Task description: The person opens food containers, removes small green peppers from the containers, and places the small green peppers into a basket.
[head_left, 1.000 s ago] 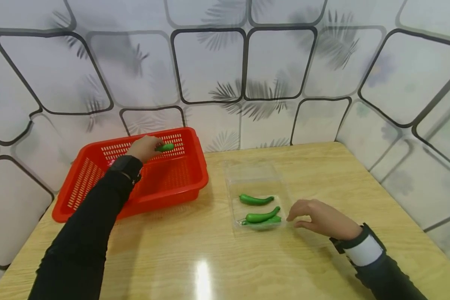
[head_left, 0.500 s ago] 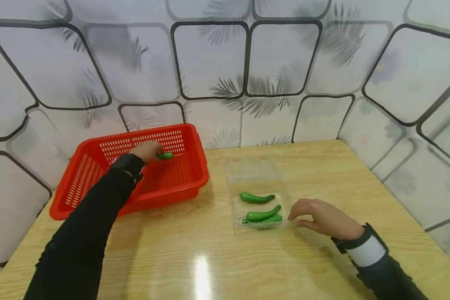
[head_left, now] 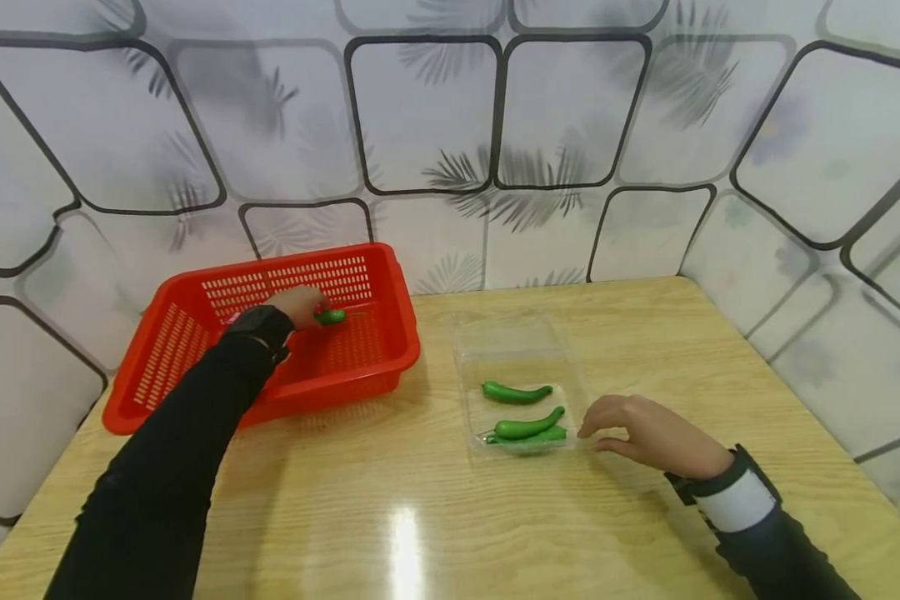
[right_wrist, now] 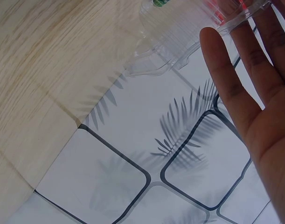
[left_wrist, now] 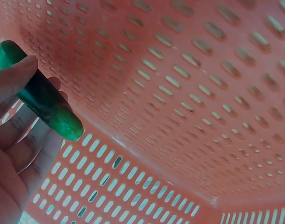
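My left hand [head_left: 297,306] reaches down into the red plastic basket [head_left: 360,375], pinching a green chili pepper [head_left: 331,317] between thumb and fingers. In the left wrist view the chili pepper [left_wrist: 44,95] lies slantwise across the fingers, beside the slotted basket wall [left_wrist: 179,93]. My right hand [head_left: 648,433] is at the right side of a clear plastic box [head_left: 487,358], fingers loosely bent at its edge. In the right wrist view the fingers of my right hand [right_wrist: 254,79] overlap the box rim; firm contact cannot be told. Inside the box lie three green chili peppers [head_left: 516,393].
A light wood table [head_left: 330,508] carries the basket on the left and the box near its middle. The box's clear lid [head_left: 502,333] lies folded back toward the wall. A patterned wall [head_left: 427,125] borders the table at the back and sides.
My left hand has lowered the chili pepper a little deeper into the basket. The right hand stays at the box edge. The view shifts slightly.
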The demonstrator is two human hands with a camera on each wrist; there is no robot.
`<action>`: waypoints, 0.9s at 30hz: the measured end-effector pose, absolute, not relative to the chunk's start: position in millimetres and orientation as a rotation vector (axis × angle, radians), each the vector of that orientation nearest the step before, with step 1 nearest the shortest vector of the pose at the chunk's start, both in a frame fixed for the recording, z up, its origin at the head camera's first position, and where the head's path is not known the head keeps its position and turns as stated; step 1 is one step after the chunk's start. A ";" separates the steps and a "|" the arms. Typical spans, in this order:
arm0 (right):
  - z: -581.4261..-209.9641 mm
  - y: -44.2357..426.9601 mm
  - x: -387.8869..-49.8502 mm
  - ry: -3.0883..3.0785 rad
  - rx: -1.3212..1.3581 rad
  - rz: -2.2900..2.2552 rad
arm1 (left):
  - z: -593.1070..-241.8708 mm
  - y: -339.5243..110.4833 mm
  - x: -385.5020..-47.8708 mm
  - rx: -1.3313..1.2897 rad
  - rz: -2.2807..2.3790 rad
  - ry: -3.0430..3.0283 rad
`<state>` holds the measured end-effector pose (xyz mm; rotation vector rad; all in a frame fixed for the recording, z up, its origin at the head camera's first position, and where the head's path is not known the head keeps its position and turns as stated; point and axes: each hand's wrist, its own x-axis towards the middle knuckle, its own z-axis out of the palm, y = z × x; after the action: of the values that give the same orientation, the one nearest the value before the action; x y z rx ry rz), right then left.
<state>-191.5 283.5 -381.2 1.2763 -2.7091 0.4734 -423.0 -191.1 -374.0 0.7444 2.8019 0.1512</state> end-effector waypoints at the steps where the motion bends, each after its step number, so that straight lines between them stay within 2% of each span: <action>1: -380.6 283.5 -191.3 -2.710 1.277 0.471 | -374.2 -191.2 -423.3 0.756 0.143 2.795; 27: -379.4 283.6 -190.5 -2.721 1.280 0.477 | -381.8 -192.9 -426.5 0.745 0.083 2.760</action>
<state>-190.5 283.6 -379.4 1.2801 -2.7206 0.4775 -426.5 -192.9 -381.8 0.7453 2.7601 0.0834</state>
